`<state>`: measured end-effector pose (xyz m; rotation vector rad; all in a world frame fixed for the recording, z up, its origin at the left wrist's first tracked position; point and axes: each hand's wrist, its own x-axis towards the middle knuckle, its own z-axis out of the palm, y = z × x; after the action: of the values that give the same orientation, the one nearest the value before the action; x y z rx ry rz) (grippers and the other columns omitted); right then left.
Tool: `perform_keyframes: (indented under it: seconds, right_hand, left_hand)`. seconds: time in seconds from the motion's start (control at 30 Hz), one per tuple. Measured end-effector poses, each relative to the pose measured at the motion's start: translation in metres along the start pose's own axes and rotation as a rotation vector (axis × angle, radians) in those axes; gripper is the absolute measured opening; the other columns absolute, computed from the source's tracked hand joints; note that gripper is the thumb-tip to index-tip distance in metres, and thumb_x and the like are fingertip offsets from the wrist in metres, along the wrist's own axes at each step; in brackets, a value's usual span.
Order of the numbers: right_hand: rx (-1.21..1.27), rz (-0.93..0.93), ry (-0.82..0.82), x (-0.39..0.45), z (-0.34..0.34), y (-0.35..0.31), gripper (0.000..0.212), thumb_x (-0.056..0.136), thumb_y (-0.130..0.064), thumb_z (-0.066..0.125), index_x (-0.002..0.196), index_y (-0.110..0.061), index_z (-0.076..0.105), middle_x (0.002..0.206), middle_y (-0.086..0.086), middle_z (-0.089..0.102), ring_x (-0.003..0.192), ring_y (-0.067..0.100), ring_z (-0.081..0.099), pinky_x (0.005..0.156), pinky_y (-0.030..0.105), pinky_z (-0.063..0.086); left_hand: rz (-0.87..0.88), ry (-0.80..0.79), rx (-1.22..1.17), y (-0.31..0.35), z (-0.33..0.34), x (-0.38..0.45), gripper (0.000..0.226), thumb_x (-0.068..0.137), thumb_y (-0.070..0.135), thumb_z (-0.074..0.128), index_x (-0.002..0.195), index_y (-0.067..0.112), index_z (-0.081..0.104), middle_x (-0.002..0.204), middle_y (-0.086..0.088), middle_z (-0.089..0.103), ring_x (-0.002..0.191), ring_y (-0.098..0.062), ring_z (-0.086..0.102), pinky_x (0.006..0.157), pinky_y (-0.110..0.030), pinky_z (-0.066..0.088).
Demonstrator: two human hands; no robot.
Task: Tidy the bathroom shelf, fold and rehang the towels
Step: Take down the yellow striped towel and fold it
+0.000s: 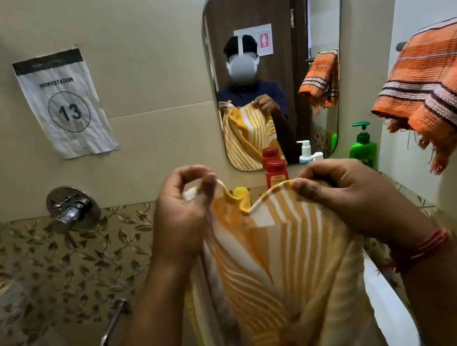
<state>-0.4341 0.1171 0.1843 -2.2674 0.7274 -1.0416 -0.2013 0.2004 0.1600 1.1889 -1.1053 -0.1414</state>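
A yellow and white striped towel hangs down in front of me, held up by its top edge. My left hand pinches the left part of that edge between thumb and fingers. My right hand grips the right part, and the edge sags in a fold between the two. An orange striped towel with frayed fringe hangs over a rail at the right. Behind the yellow towel, below the mirror, stand a red bottle, a white pump bottle and a green pump bottle; the shelf under them is hidden.
A chrome tap handle juts from the wall at the left, with a chrome spout below it. A paper sign reading "Workstation 13" is stuck on the tiled wall. A white wall corner closes the right side.
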Motion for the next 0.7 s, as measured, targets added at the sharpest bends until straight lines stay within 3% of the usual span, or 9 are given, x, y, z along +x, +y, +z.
perform_keyframes:
  seconds: [0.1,0.2,0.27,0.33,0.47,0.57,0.63,0.7]
  right_hand:
    - [-0.144,-0.131,-0.039,0.009,0.01,-0.017,0.018,0.091,-0.038,0.059,0.09,-0.024,0.07,0.08,-0.012,0.066,0.08,0.003,0.061,0.066,0.018,0.049]
    - [-0.247,-0.211,-0.015,0.017,0.019,-0.027,0.012,0.094,-0.031,0.058,0.092,-0.023,0.067,0.082,-0.011,0.064,0.077,0.004,0.059,0.066,0.021,0.049]
    - [-0.226,-0.201,-0.003,0.021,0.02,-0.025,0.015,0.095,-0.034,0.058,0.092,-0.021,0.065,0.083,-0.007,0.063,0.076,0.007,0.058,0.067,0.029,0.051]
    - [-0.12,-0.151,-0.051,0.019,0.019,-0.015,0.025,0.091,-0.045,0.06,0.09,-0.02,0.064,0.082,-0.004,0.062,0.074,0.012,0.058,0.065,0.033,0.05]
    - [0.039,-0.005,-0.044,0.001,0.008,0.014,0.038,0.083,-0.051,0.066,0.084,-0.013,0.065,0.081,0.009,0.062,0.067,0.011,0.056,0.061,0.031,0.045]
    - [0.096,0.094,0.04,-0.008,0.0,0.027,0.033,0.079,-0.048,0.063,0.084,-0.016,0.068,0.082,0.005,0.066,0.073,0.015,0.062,0.067,0.038,0.052]
    - [0.05,0.072,0.082,-0.007,0.0,0.026,0.029,0.082,-0.047,0.06,0.085,-0.019,0.068,0.083,-0.005,0.066,0.078,0.008,0.061,0.069,0.031,0.051]
    - [0.026,-0.009,0.074,-0.003,0.005,0.017,0.028,0.085,-0.046,0.057,0.086,-0.021,0.069,0.084,-0.012,0.065,0.079,0.004,0.061,0.068,0.025,0.048]
  left_hand:
    - [0.08,-0.369,0.041,0.014,0.012,-0.007,0.053,0.087,0.042,0.066,0.135,0.024,0.055,0.128,0.013,0.065,0.119,0.003,0.059,0.093,-0.015,0.051]
    - [0.114,-0.544,0.101,0.019,0.023,-0.01,0.032,0.093,0.039,0.064,0.12,0.023,0.067,0.107,0.013,0.072,0.102,-0.003,0.067,0.082,-0.022,0.056]
    - [0.135,-0.458,0.088,0.018,0.026,-0.009,0.016,0.096,0.032,0.062,0.097,0.018,0.07,0.085,0.012,0.07,0.081,-0.003,0.066,0.069,-0.022,0.053]
    - [0.126,-0.315,0.035,0.014,0.023,-0.006,0.017,0.096,0.027,0.06,0.081,0.02,0.066,0.071,0.013,0.063,0.068,-0.003,0.058,0.063,-0.02,0.049]
    - [0.011,0.054,-0.062,-0.008,-0.002,0.01,0.026,0.099,0.019,0.061,0.074,0.024,0.065,0.065,0.019,0.06,0.063,0.002,0.051,0.06,-0.015,0.045]
    - [-0.089,0.267,-0.135,-0.026,-0.02,0.02,0.026,0.099,0.019,0.062,0.074,0.026,0.066,0.067,0.016,0.062,0.061,0.003,0.054,0.06,-0.015,0.046]
    - [-0.098,0.247,-0.095,-0.026,-0.018,0.017,0.018,0.097,0.022,0.064,0.079,0.024,0.065,0.07,0.016,0.065,0.064,0.005,0.057,0.063,-0.014,0.047]
    - [-0.082,0.091,-0.084,-0.016,-0.009,0.008,0.006,0.09,0.029,0.068,0.092,0.024,0.068,0.085,0.015,0.072,0.078,0.006,0.064,0.073,-0.011,0.049]
